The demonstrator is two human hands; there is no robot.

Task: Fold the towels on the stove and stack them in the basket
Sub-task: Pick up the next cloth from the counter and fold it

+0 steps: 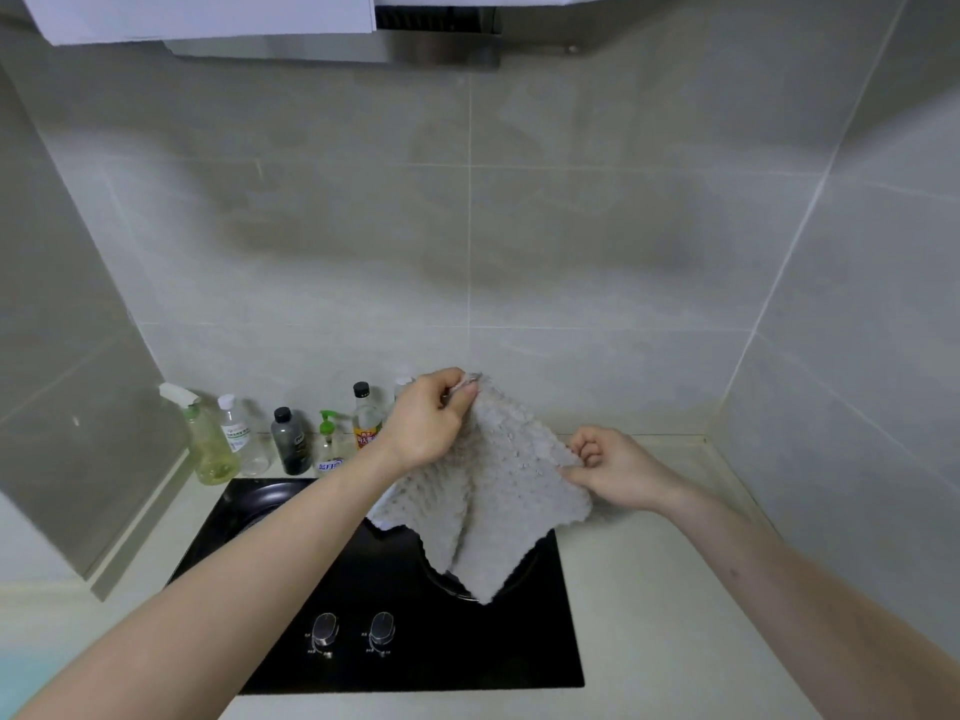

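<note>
Fingers of left hand [427, 427] and right hand [615, 472] pinching grey towel's [498, 491] corners, raised above stove [395, 589].

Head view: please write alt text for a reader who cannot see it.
Both hands hold a grey towel up over a black stove, the left hand pinching its top corner and the right hand pinching a side corner. A row of bottles stands against the tiled wall behind the stove; no basket is in view.
</note>
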